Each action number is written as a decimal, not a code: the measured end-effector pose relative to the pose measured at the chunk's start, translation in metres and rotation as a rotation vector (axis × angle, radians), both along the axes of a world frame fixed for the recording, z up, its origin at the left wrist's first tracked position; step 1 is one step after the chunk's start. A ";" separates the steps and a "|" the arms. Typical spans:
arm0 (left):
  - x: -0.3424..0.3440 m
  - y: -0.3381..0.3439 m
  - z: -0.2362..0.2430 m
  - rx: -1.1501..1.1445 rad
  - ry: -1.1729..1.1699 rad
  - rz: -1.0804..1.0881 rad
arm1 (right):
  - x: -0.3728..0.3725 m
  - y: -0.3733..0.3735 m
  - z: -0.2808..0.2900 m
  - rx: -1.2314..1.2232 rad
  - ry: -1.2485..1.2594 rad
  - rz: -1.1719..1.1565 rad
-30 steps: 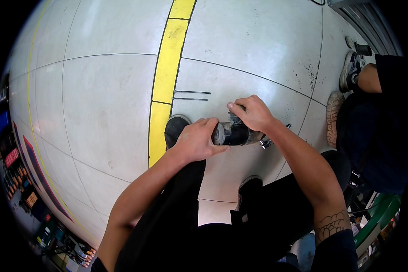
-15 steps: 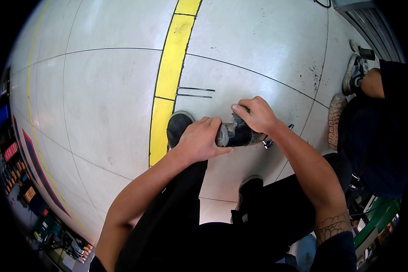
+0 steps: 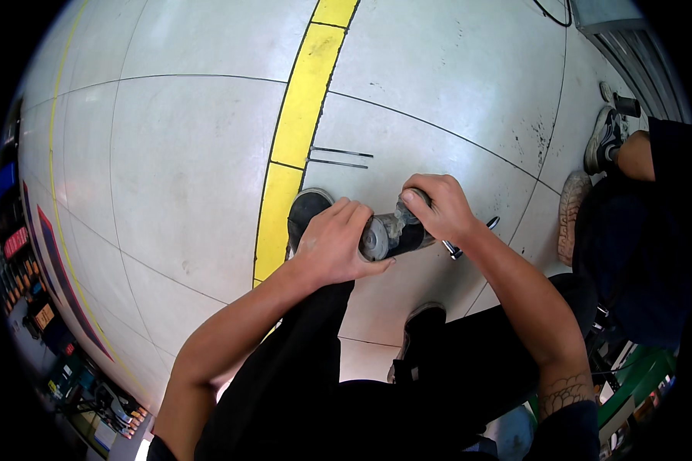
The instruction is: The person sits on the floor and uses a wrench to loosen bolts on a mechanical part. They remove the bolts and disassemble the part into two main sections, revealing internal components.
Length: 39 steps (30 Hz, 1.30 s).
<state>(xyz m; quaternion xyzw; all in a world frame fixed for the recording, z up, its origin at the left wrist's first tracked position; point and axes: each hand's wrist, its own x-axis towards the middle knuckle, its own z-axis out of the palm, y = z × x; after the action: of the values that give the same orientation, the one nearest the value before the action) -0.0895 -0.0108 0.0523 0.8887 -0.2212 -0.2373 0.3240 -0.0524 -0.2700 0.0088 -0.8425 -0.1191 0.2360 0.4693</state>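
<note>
Between my hands, above the floor, is a dark, grimy starter motor [image 3: 402,237] with a round grey end cap facing left and a smaller cylinder on its upper side. My left hand [image 3: 337,240] is closed round the end-cap side, fingers over the top and thumb below. My right hand [image 3: 443,206] wraps the smaller cylinder, with its thumb across the top. Its underside and far end are partly hidden. Two long thin metal rods [image 3: 341,157] lie side by side on the floor beyond my left hand. A shiny metal tool [image 3: 454,250] lies partly hidden behind my right wrist.
A yellow floor stripe [image 3: 307,100] runs past my left shoe [image 3: 309,211]. At the right, another person in dark clothes sits or crouches close by, a shoe [image 3: 603,138] on the floor. Shelves of small items [image 3: 27,284] stand far left; a green stool-like frame [image 3: 638,384] is at lower right.
The starter motor has turned slightly, so its round end cap shows more. My right hand has shifted a little lower over the smaller cylinder. The view has moved slightly.
</note>
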 end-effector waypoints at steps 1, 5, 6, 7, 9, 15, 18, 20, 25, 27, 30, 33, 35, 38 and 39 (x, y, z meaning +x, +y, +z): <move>-0.001 0.001 0.003 -0.013 -0.045 0.005 | 0.000 0.000 0.001 0.037 -0.035 0.004; 0.004 0.001 0.018 -0.115 -0.270 0.036 | 0.003 0.002 0.005 0.216 -0.142 -0.026; 0.006 0.000 0.022 -0.123 -0.323 0.029 | 0.003 0.003 0.006 0.257 -0.160 -0.039; 0.008 0.000 0.026 -0.129 -0.376 0.022 | 0.003 0.004 0.007 0.291 -0.169 -0.052; 0.011 -0.002 0.033 -0.115 -0.458 -0.006 | 0.003 0.006 0.010 0.360 -0.152 -0.092; 0.018 -0.013 0.042 -0.115 -0.562 -0.097 | 0.004 0.000 0.018 0.406 -0.112 -0.120; 0.018 -0.017 0.040 -0.119 -0.589 -0.111 | 0.003 -0.004 0.019 0.363 -0.104 -0.119; 0.018 -0.021 0.036 -0.134 -0.611 -0.100 | 0.001 -0.008 0.016 0.371 -0.074 -0.155; 0.018 -0.024 0.017 -0.215 -0.510 -0.056 | -0.005 -0.013 0.014 0.417 0.008 -0.284; 0.012 -0.023 -0.007 -0.314 -0.319 0.038 | -0.003 -0.013 0.016 0.464 0.147 -0.362; 0.011 -0.030 -0.039 -0.425 0.051 0.151 | 0.001 -0.021 0.016 0.530 0.400 -0.498; 0.022 -0.051 -0.056 -0.431 0.195 0.187 | -0.008 -0.034 -0.006 0.534 0.431 -0.646; 0.037 -0.065 -0.058 -0.411 0.310 0.196 | -0.017 -0.042 -0.021 0.537 0.463 -0.783; 0.047 -0.070 -0.054 -0.406 0.418 0.187 | -0.022 -0.036 -0.013 0.583 0.536 -0.992; 0.044 -0.067 -0.049 -0.403 0.433 0.170 | -0.027 -0.032 -0.005 0.565 0.550 -1.011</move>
<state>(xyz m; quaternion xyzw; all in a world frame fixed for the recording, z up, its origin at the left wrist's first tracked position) -0.0459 -0.0781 0.0033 0.7507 -0.1146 -0.3445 0.5519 -0.0796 -0.3022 0.0041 -0.5471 0.3604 0.1527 0.7399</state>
